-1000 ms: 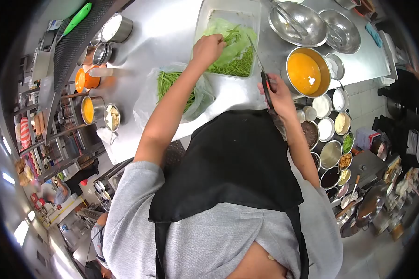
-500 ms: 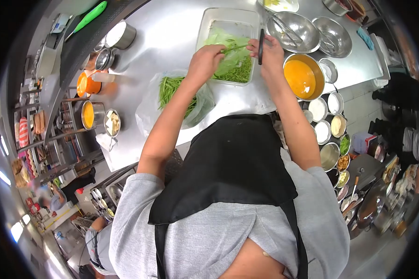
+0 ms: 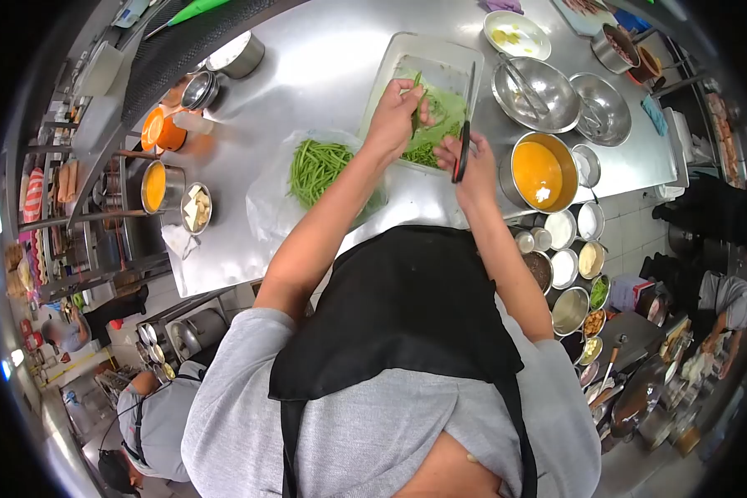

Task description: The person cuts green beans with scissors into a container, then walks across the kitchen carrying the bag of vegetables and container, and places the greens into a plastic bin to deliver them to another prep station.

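My left hand (image 3: 397,114) pinches a few green beans (image 3: 417,104) over a clear rectangular container (image 3: 382,70). My right hand (image 3: 471,170) holds a knife (image 3: 463,153) with a black and red handle, its blade pointing away along the container's right side. Inside the container lie a light green plastic bag (image 3: 446,108) and finely cut green pieces (image 3: 423,155). Left of the container, close to my left forearm, an open plastic bag (image 3: 267,178) holds a pile of long green beans (image 3: 317,170).
To the right stand a pot of orange liquid (image 3: 541,170), steel bowls (image 3: 533,91) with whisks, a white bowl (image 3: 516,35) and several small containers (image 3: 563,270). Pots and an orange container (image 3: 164,131) stand left. Co-workers (image 3: 153,423) are at the lower left and far right.
The right hand came up beside the left hand at the beans, then moved back down and right with the knife. The left hand has lifted slightly with beans, and the view has shifted.
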`<state>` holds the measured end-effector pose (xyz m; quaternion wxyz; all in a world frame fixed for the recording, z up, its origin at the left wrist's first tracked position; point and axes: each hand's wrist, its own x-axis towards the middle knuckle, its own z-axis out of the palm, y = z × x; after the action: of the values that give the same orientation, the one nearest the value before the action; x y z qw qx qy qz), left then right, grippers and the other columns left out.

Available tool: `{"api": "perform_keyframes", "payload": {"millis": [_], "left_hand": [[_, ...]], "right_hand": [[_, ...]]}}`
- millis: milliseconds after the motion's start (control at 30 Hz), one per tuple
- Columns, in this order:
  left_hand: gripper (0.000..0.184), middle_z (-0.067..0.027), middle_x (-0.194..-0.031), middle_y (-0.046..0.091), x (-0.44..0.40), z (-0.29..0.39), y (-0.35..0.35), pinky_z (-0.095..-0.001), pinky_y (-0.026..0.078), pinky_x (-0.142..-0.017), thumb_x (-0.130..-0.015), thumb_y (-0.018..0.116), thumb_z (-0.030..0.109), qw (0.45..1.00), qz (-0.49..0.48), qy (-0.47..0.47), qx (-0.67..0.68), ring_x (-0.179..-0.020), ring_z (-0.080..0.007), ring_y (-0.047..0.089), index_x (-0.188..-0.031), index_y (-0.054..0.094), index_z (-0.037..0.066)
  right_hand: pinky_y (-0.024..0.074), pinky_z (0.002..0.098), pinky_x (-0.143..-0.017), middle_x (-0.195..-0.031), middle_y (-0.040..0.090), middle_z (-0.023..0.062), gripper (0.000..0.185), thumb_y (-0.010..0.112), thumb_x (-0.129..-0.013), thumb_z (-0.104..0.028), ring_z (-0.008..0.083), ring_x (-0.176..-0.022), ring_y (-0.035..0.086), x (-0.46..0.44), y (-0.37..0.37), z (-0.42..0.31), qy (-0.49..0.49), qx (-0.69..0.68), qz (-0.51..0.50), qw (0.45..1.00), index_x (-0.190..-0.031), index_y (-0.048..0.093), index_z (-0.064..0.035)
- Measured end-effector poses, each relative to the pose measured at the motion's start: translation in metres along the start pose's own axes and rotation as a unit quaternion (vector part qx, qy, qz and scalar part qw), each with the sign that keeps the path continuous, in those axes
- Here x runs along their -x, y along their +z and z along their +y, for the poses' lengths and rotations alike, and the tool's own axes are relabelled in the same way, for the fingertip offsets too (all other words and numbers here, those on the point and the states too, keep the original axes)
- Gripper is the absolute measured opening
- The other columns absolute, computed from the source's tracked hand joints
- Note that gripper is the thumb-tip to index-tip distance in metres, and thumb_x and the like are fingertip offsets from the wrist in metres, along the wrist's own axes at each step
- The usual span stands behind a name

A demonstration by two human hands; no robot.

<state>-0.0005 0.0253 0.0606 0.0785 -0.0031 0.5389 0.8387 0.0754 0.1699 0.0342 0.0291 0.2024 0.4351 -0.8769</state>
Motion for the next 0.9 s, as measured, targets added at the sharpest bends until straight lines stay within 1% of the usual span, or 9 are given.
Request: {"api": "perform_keyframes", "payload": {"millis": [67, 200, 333, 433, 567, 700, 800, 867, 900], "left_hand": [[0.018, -0.0032, -0.079, 0.051, 0.012, 0.010, -0.003, -0.0246, 0.040, -0.057, -0.102, 0.052, 0.020, 0.994, -0.004, -0.101, 0.027, -0.066, -0.0116, 0.045, -0.109, 0.041, 0.008], [0.017, -0.0033, -0.080, 0.052, 0.019, -0.004, 0.001, -0.0241, 0.035, -0.052, -0.103, 0.051, 0.021, 0.993, 0.020, -0.114, -0.025, -0.064, -0.0091, 0.043, -0.110, 0.041, 0.009], [0.020, -0.0039, -0.078, 0.054, 0.010, -0.017, -0.010, -0.0244, 0.038, -0.055, -0.101, 0.052, 0.021, 0.983, 0.062, -0.060, -0.160, -0.065, -0.0093, 0.046, -0.110, 0.041, 0.008], [0.021, -0.0043, -0.077, 0.056, 0.004, -0.028, -0.014, -0.0257, 0.040, -0.058, -0.101, 0.053, 0.022, 0.960, 0.055, -0.040, -0.271, -0.068, -0.0103, 0.051, -0.110, 0.042, 0.006], [0.024, -0.0114, -0.084, 0.060, 0.008, -0.047, -0.005, -0.0312, 0.048, -0.067, -0.101, 0.051, 0.021, 0.941, -0.012, -0.056, -0.332, -0.071, -0.0163, 0.059, -0.111, 0.041, 0.001], [0.024, -0.0109, -0.084, 0.059, 0.011, -0.063, 0.000, -0.0310, 0.048, -0.069, -0.100, 0.052, 0.020, 0.927, -0.030, -0.083, -0.365, -0.073, -0.0162, 0.059, -0.111, 0.042, 0.000], [0.019, -0.0007, -0.069, 0.047, -0.003, -0.077, -0.012, -0.0279, 0.039, -0.058, -0.100, 0.055, 0.022, 0.957, 0.009, -0.134, -0.257, -0.060, -0.0114, 0.045, -0.102, 0.045, 0.006], [0.023, 0.0016, -0.063, 0.036, -0.015, -0.069, -0.020, -0.0298, 0.036, -0.060, -0.101, 0.054, 0.028, 0.982, 0.044, -0.178, 0.038, -0.058, -0.0131, 0.035, -0.092, 0.043, 0.010], [0.023, 0.0016, -0.063, 0.036, -0.019, -0.063, -0.023, -0.0298, 0.036, -0.060, -0.101, 0.054, 0.028, 0.982, 0.042, -0.179, 0.034, -0.058, -0.0131, 0.035, -0.092, 0.043, 0.010]], "right_hand": [[0.0567, 0.0320, -0.063, -0.090, 0.066, 0.0141, 0.054, 0.074, -0.084, -0.006, 0.0259, -0.078, 0.071, 0.010, -0.006, 0.004, 0.004, 0.032, 0.011, 0.999, -0.124, 0.038, 0.0011], [0.0504, 0.0267, -0.053, -0.088, 0.065, 0.0116, 0.051, 0.075, -0.087, -0.018, 0.0191, -0.069, 0.066, 0.036, -0.005, -0.013, 0.046, 0.088, -0.012, 0.995, -0.123, 0.043, 0.0007], [0.0431, 0.0224, -0.046, -0.082, 0.060, 0.0064, 0.058, 0.073, -0.088, -0.037, 0.0105, -0.062, 0.055, 0.064, -0.029, -0.025, 0.067, 0.173, -0.060, 0.981, -0.124, 0.046, -0.0001], [0.0421, 0.0218, -0.045, -0.079, 0.057, 0.0041, 0.063, 0.073, -0.088, -0.042, 0.0090, -0.064, 0.052, 0.082, -0.045, -0.026, 0.115, 0.214, -0.079, 0.967, -0.126, 0.046, -0.0002], [0.0434, 0.0223, -0.044, -0.076, 0.057, 0.0043, 0.063, 0.072, -0.088, -0.041, 0.0091, -0.061, 0.053, 0.094, -0.051, -0.027, 0.150, 0.204, -0.091, 0.963, -0.125, 0.046, 0.0025], [0.0439, 0.0237, -0.042, -0.072, 0.056, 0.0041, 0.057, 0.071, -0.089, -0.042, 0.0098, -0.056, 0.053, 0.096, -0.059, -0.024, 0.160, 0.204, -0.073, 0.963, -0.118, 0.050, 0.0020], [0.0439, 0.0243, -0.041, -0.070, 0.056, 0.0037, 0.045, 0.066, -0.092, -0.046, 0.0109, -0.054, 0.054, 0.102, -0.062, -0.024, 0.170, 0.178, -0.080, 0.966, -0.098, 0.053, -0.0033], [0.0444, 0.0246, -0.042, -0.070, 0.056, 0.0037, 0.045, 0.066, -0.092, -0.047, 0.0110, -0.054, 0.054, 0.104, -0.059, -0.030, 0.180, 0.160, -0.076, 0.968, -0.097, 0.053, -0.0038], [0.0448, 0.0248, -0.042, -0.070, 0.056, 0.0038, 0.045, 0.065, -0.092, -0.047, 0.0112, -0.054, 0.055, 0.105, -0.058, -0.032, 0.189, 0.147, -0.074, 0.968, -0.095, 0.053, -0.0044]]}}
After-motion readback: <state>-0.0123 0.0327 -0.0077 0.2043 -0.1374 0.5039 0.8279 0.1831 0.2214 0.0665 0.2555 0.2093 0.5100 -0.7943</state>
